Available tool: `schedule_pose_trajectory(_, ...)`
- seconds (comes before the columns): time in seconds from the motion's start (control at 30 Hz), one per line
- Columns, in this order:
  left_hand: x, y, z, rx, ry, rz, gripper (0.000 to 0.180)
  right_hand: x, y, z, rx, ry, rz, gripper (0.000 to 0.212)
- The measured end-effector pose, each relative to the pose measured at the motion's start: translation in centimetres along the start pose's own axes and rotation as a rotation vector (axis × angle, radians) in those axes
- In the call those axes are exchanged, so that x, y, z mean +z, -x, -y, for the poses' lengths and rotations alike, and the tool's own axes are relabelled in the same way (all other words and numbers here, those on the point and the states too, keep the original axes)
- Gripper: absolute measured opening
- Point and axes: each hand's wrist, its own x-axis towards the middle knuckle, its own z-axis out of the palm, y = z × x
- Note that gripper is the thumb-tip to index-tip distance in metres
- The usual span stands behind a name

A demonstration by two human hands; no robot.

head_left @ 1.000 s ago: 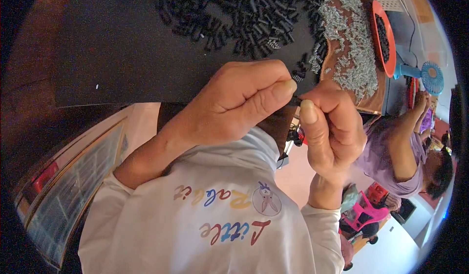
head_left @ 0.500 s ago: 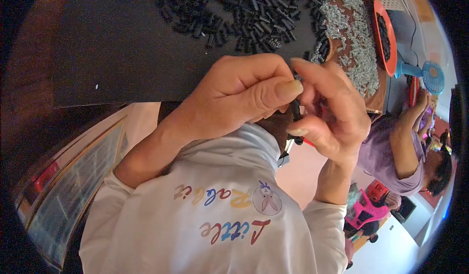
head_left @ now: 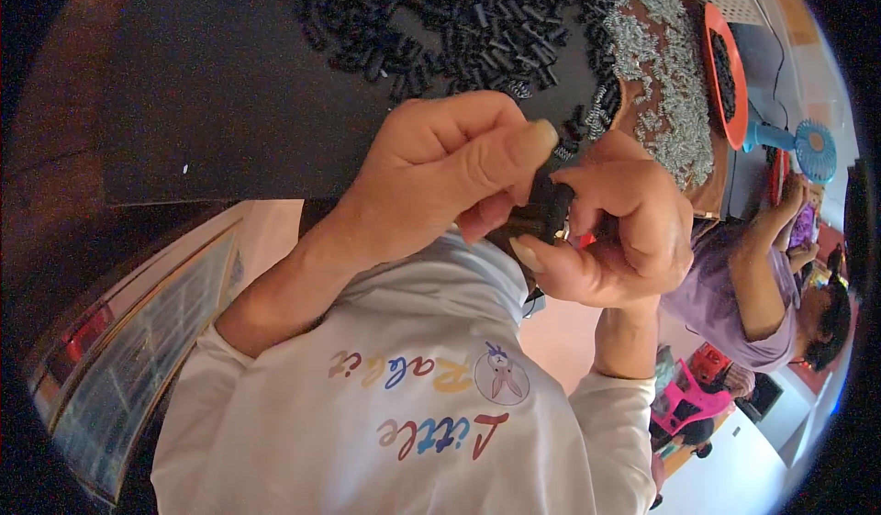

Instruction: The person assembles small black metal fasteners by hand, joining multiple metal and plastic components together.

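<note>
My left hand [head_left: 450, 171] is closed near the table's front edge, thumb pressed along the bent forefinger. What it may hold is hidden. By its thumb tip shows a small metal spring [head_left: 563, 151]; whether it is pinched or lies behind I cannot tell. Just right of it, my right hand [head_left: 624, 226] grips a short black tube-like piece [head_left: 558, 207], upright between thumb and forefinger. Beyond both hands spreads a heap of short black cylindrical pieces [head_left: 486, 19] on the dark tabletop [head_left: 220, 83].
Loose silvery springs [head_left: 665, 83] cover a brown surface at right. Farther right stand an orange-rimmed dish [head_left: 728, 120] of dark pieces and a small blue fan [head_left: 814, 151]. Another person in a purple top [head_left: 734, 295] sits at the right. A pink chair [head_left: 688, 400] stands behind.
My hands have drawn slightly apart; the right has moved a little down, the left a little left. The black piece stays in my right fingers and shows more clearly.
</note>
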Motion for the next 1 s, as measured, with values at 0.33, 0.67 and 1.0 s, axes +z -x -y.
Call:
schedule_pose_trajectory(0.33,0.7,0.7,-0.4,0.028,-0.019,-0.092,0.037,-0.5,1.9,-0.2,-0.056,0.175,-0.080,0.037)
schedule_pose_trajectory(0.67,1.2,0.9,-0.5,0.048,-0.044,-0.108,0.037,-0.9,3.5,0.0,0.048,0.338,-0.018,0.037)
schedule_pose_trajectory(1.0,0.6,2.3,0.2,0.093,0.012,-0.050,0.030,-11.2,2.3,-8.9,0.567,0.428,-0.458,0.027)
